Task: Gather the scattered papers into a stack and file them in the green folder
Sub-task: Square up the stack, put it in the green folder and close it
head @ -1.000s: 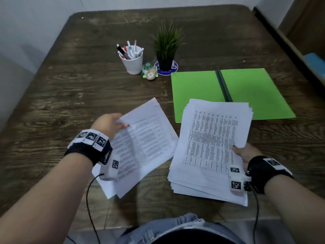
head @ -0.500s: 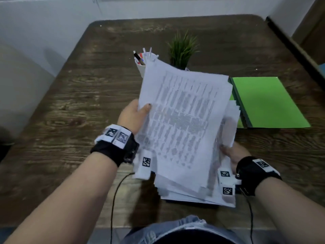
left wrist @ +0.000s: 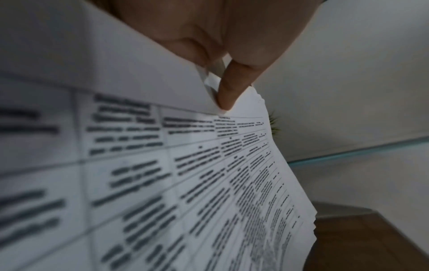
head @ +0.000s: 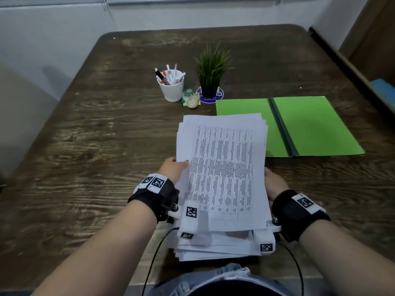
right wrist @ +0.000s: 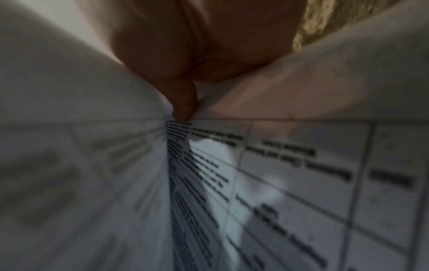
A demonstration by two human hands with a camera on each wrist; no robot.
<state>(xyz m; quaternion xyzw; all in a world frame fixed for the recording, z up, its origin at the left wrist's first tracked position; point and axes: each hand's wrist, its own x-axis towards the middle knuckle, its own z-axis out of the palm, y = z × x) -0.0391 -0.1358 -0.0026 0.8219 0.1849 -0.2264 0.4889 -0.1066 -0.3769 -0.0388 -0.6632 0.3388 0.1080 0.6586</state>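
Note:
A thick stack of printed papers (head: 222,171) is held between both hands above the near table edge, its sheets unevenly aligned. My left hand (head: 174,170) grips the stack's left edge, thumb on the top sheet; in the left wrist view a finger (left wrist: 228,91) curls onto the papers (left wrist: 185,174). My right hand (head: 273,182) holds the right edge, its fingers hidden under the sheets; the right wrist view shows a thumb (right wrist: 183,102) pressed on the blurred papers (right wrist: 278,183). The green folder (head: 310,127) lies open and flat to the right, just beyond the stack.
A white cup of pens (head: 171,86), a small potted plant (head: 210,75) on a blue coaster and a small glass trinket (head: 191,99) stand behind the stack. The dark wooden table (head: 96,146) meets a wall at left and a wooden ledge at right.
The left hand brought its loose sheets over onto the right-hand pile. Both hands now hold one combined stack, lowered flatter than half a second ago.

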